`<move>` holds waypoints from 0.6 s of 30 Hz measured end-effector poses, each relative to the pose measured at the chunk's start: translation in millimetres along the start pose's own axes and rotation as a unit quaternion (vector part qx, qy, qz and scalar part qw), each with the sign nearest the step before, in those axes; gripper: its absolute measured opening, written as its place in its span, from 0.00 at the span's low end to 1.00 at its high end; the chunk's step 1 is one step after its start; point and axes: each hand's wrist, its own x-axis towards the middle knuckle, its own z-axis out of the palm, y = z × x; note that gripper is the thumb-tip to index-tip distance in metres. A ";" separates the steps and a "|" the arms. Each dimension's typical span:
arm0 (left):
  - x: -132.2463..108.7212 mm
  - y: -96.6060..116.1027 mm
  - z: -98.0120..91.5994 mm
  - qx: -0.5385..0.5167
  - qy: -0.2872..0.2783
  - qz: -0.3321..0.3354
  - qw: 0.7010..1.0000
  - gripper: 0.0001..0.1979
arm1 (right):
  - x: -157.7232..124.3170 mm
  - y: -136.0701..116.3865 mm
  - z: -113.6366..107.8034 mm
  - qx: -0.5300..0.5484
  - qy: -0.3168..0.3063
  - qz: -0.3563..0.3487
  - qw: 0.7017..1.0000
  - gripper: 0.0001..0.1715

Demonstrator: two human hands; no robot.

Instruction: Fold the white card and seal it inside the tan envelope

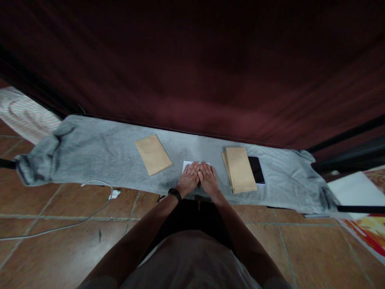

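Both palms lie on a sheet of white paper (185,163), most of which they cover. My left hand (188,178), below a dark wristband, is flat with its fingers stretched forward. Beside it my right hand (208,178) is also flat, the thumbs close together or touching. To the left lies a single brown paper envelope (153,155), set at a slant. On the right is a small stack of brown envelopes (241,170). A dark-screened phone (256,169) lies partly under or against that stack; its left edge is hidden.
A grey cloth (99,152) covers the long narrow surface. Dark red fabric (192,80) hangs along its far side. A white cable (75,225) runs over the tiled floor at the left, near a white scrap (114,194). White sheets (356,190) lie at the far right.
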 end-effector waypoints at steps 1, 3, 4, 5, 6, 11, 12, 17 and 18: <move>-1.2 -3.2 -0.5 0.003 0.002 0.001 1.000 0.28 | -1.2 2.5 0.4 -0.007 0.003 0.001 1.000 0.31; -5.1 -10.4 -3.4 0.011 0.006 -0.002 1.000 0.28 | -4.2 7.4 -0.1 -0.024 0.008 0.007 1.000 0.31; -7.3 -13.8 -5.3 0.014 0.008 -0.008 1.000 0.29 | -5.7 9.4 -0.7 -0.031 0.010 0.011 0.999 0.32; -9.4 -16.8 -7.5 0.017 0.010 -0.014 1.000 0.29 | -6.9 11.0 -1.5 -0.036 0.011 0.015 0.999 0.32; -11.3 -19.4 -9.5 0.018 0.011 -0.020 1.000 0.29 | -8.0 12.2 -2.3 -0.040 0.013 0.018 0.999 0.32; -19.3 -27.3 -16.1 0.018 0.018 -0.050 0.998 0.29 | -13.7 16.6 -5.3 -0.049 0.031 0.028 0.998 0.32; -20.8 -28.4 -16.7 0.018 0.018 -0.055 0.998 0.29 | -15.2 17.8 -5.8 -0.052 0.035 0.029 0.998 0.32; -27.8 -34.5 -18.7 0.012 0.020 -0.076 0.997 0.29 | -22.4 25.7 -8.7 -0.067 0.046 0.031 0.996 0.32; -28.8 -34.8 -19.4 0.011 0.021 -0.080 0.997 0.30 | -23.4 26.7 -9.3 -0.067 0.047 0.032 0.996 0.31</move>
